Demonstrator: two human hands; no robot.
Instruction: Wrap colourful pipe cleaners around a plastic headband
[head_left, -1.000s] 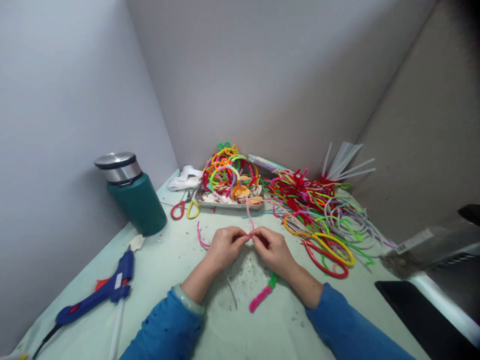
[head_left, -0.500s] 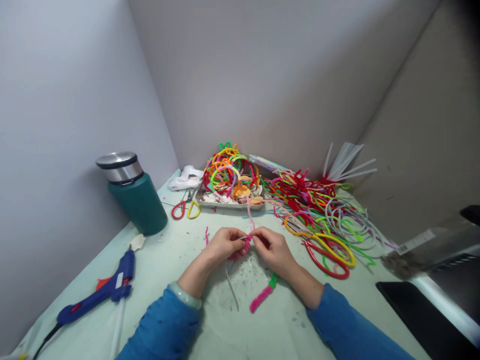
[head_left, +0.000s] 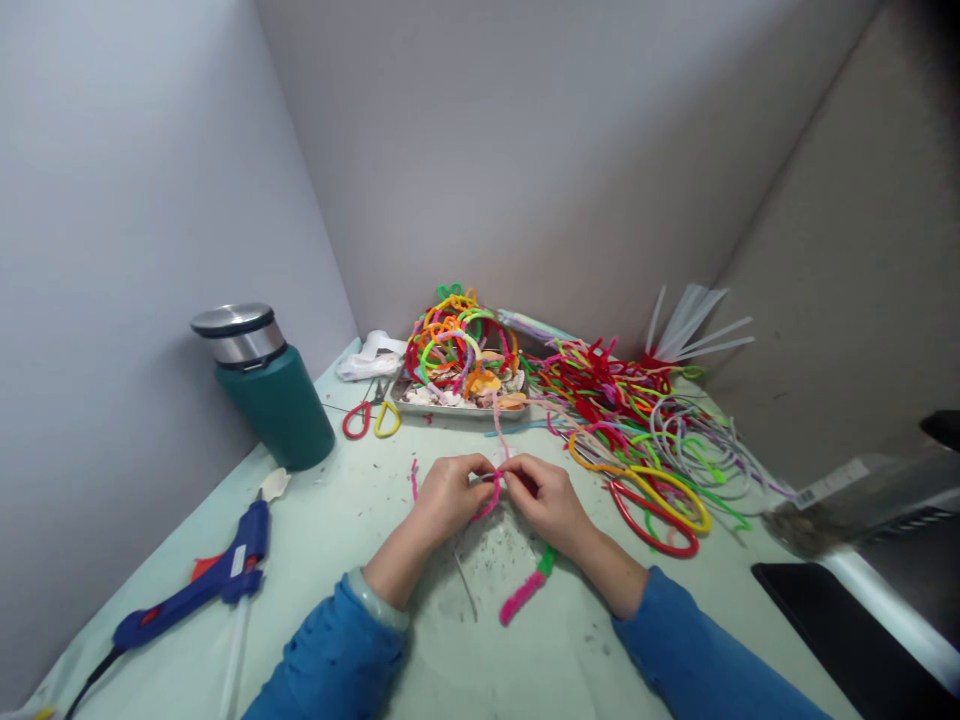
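Pink curve now hangs clear below the fingertips

Half a second ago the bright pink pipe cleaner was bunched by the left hand; now it bows down in an open curve between that hand and the right hand. Both hands pinch, thumb against forefinger, meeting at the strip's upper part, just above the table.

Slipping looks like the chief risk: the pinch is small, and if one thumb eases off, the springy wire core could straighten and undo the bend. Pulling too hard from either side might kink it instead. A pale pink strand reaches from the tips toward the tray; should it snag on the rim, it could tug the work askew. Fingers cover the crossing point, so I can't tell whether the strands are wound together or merely touching. Beneath, a thin grey wire and a pink-and-green piece lie near enough to catch a wrist.
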